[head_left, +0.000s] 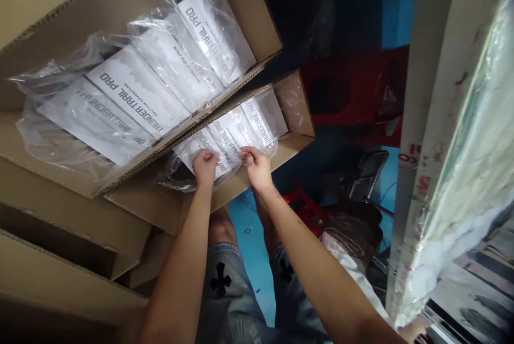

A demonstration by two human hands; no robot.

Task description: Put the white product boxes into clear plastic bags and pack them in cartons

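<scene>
My left hand (205, 166) is closed, its fingertips pinching the clear plastic bag (184, 179) near the front of the smaller cardboard box (295, 146). A short way to the right, my right hand (257, 168) also has its fingers pressed together on the bagged plastic. Beneath the film lies a row of white printed packages (231, 129) reading "Thunder Trail Pro". The exact grip of the fingertips on the film is small and partly blurred.
A larger open carton (263, 23) with similar bagged white packages (132, 90) stands behind on the left. More cardboard boxes (72, 215) are stacked below it. A red plastic chair (353, 84) and a folding chair (367, 175) are beyond. A tall whitish panel (441, 135) rises on the right.
</scene>
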